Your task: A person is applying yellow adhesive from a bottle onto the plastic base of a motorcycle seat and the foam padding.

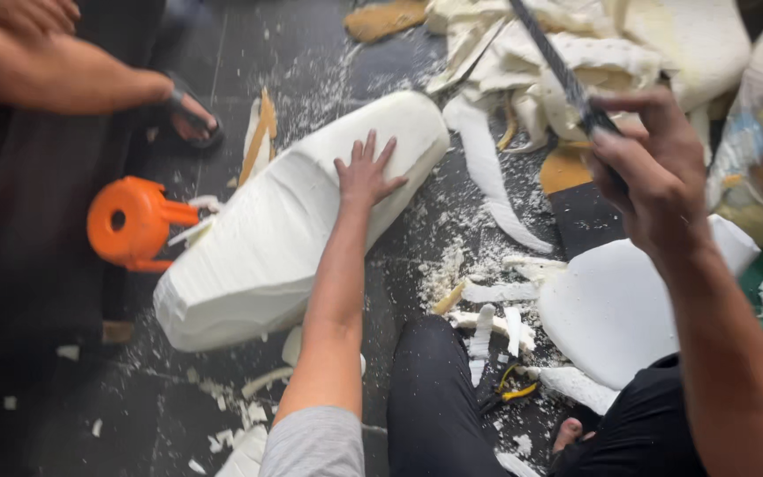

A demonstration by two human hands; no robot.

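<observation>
A seated person's left hand (366, 177) lies flat and open on a white foam block (293, 221), steadying it mid-floor (311, 62), while the right hand (651, 172) grips a long blade (558, 71) raised above scattered trimmings (487, 300).

Left hand (366, 175) spread flat, right hand (655, 181) raised, fist clenched.

dark floor (311, 53) littered with white foam crumbs and strips; an orange plastic stool (130, 221) lies tipped at left, foam offcuts (593, 44) heaped far right.
</observation>
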